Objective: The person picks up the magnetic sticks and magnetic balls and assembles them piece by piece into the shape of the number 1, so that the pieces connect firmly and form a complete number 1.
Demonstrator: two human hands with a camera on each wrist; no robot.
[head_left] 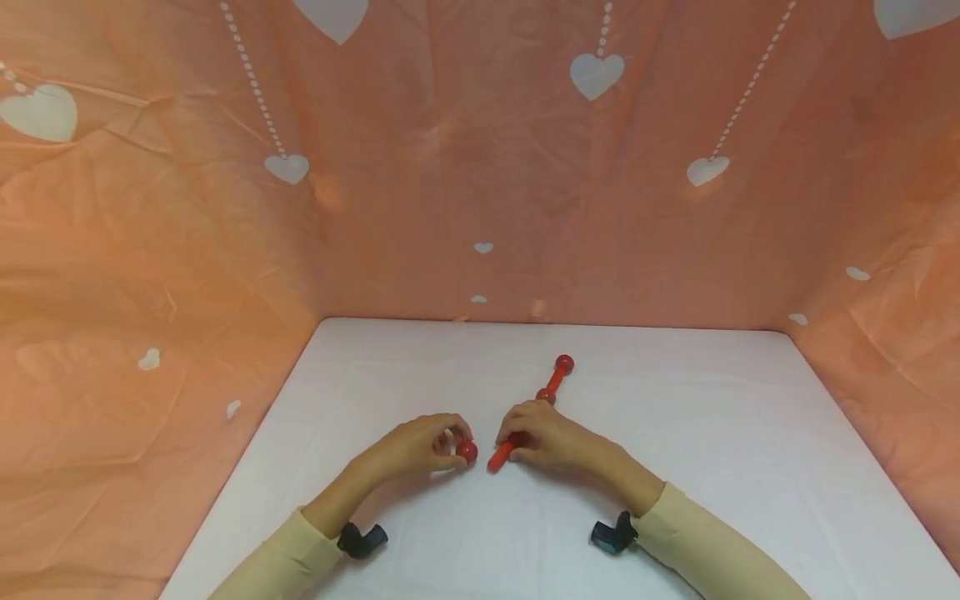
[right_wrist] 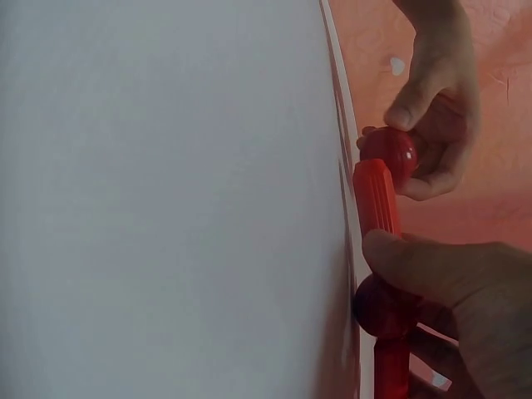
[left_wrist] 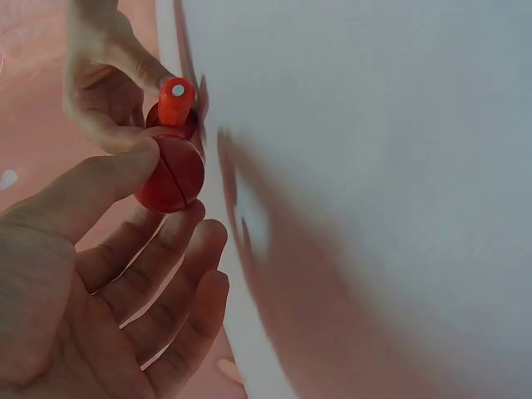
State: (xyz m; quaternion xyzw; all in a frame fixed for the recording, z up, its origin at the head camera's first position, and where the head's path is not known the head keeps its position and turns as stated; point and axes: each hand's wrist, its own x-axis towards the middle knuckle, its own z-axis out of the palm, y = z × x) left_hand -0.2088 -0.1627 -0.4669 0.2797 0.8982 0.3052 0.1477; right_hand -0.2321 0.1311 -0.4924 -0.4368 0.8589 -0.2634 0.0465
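My left hand (head_left: 418, 447) pinches a glossy red ball (head_left: 467, 452) between thumb and fingertips. In the left wrist view a thin seam runs round the ball (left_wrist: 176, 179), and the other fingers are loosely bent below it. Opposite, my right hand (head_left: 551, 437) grips a straight chain of red rods and red balls. Its near rod (right_wrist: 376, 195) points towards the left hand, with a small pale dot at the tip. A darker ball (right_wrist: 384, 306) sits under the right thumb. The chain's far ball (head_left: 564, 363) lies beyond the right hand. A narrow gap separates rod tip and held ball in the head view.
A white table (head_left: 675, 392) lies beneath both hands. Orange cloth (head_left: 450, 167) with pale hearts hangs behind it and at both sides. Each wrist, in a beige sleeve, carries a small black device (head_left: 615, 533).
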